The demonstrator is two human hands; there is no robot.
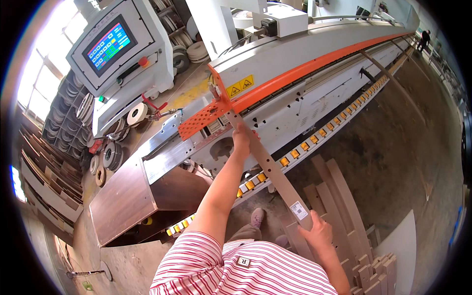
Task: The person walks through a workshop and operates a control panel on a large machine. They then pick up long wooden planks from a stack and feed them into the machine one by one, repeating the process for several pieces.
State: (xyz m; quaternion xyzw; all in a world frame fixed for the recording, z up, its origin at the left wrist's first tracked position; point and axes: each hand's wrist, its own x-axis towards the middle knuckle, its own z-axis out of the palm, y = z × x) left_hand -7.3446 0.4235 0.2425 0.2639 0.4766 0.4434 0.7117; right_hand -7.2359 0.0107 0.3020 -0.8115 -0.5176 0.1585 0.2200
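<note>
A long, narrow brown board [281, 184] with several small round holes slants from the machine's infeed end down toward my body. Its far end reaches the orange perforated guard [202, 121]. My left hand [241, 141] grips the board's left edge near that far end. At the near end, my right hand [318, 231] holds the board, thumb along its edge, close to a white printed label [298, 210]. Both sets of fingers are partly hidden by the board.
A long grey machine [290, 105] with an orange rail runs off to the far right, edged by yellow rollers [305, 146]. A control panel [109, 45] stands at left. More brown boards [339, 196] lie by my right hand. A brown box-like cabinet [125, 209] stands left.
</note>
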